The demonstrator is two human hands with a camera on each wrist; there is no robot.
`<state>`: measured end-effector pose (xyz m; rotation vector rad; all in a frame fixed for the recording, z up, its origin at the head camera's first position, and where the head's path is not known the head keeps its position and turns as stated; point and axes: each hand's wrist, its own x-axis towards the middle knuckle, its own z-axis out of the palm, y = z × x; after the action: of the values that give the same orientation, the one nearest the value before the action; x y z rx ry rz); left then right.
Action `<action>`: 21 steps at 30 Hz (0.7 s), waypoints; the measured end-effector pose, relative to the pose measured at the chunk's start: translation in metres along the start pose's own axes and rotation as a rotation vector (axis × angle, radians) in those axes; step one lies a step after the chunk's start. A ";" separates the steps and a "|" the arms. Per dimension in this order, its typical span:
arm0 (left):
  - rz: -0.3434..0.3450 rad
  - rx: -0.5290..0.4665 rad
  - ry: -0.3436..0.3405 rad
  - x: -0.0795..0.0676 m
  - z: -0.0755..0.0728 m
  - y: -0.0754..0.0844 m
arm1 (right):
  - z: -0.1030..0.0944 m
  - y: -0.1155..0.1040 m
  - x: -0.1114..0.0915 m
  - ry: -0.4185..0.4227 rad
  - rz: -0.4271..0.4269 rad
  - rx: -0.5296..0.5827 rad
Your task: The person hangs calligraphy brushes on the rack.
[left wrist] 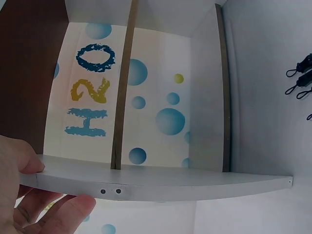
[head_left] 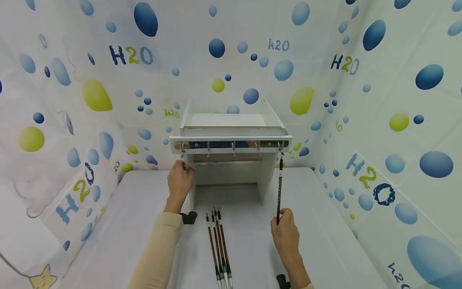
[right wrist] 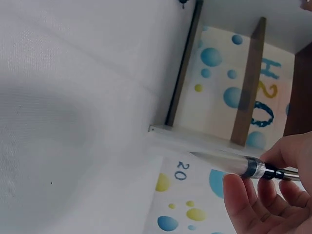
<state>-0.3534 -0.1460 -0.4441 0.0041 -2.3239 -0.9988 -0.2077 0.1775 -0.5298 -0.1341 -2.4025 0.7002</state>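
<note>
Pinching a brush point(head_left: 279, 188), seemingly looped on a hook point(head_left: 282, 145), the right hand point(head_left: 286, 233) sits at the rack's point(head_left: 231, 131) five o'clock while the left hand point(head_left: 179, 180) grips its side at eight.

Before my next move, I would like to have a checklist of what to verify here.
1. Right hand grips the brush: ok.
2. Its loop caught on the rightmost hook: cannot tell, too small.
3. Left hand grips the rack's side panel: ok.
4. Three middle hooks free of brushes: ok.
5. Other brushes hung: not ok, they lie on the table.
</note>
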 end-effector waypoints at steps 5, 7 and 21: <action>0.003 0.002 0.006 0.001 -0.001 -0.003 | 0.011 0.005 0.005 -0.012 -0.006 0.019; 0.006 0.001 0.011 0.001 0.000 -0.004 | 0.016 0.008 0.008 -0.017 -0.007 0.023; 0.028 0.007 0.034 0.000 0.001 0.000 | 0.040 0.021 0.029 -0.040 -0.001 0.105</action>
<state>-0.3544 -0.1454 -0.4445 -0.0085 -2.2906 -0.9693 -0.2566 0.1847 -0.5512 -0.0760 -2.3970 0.8341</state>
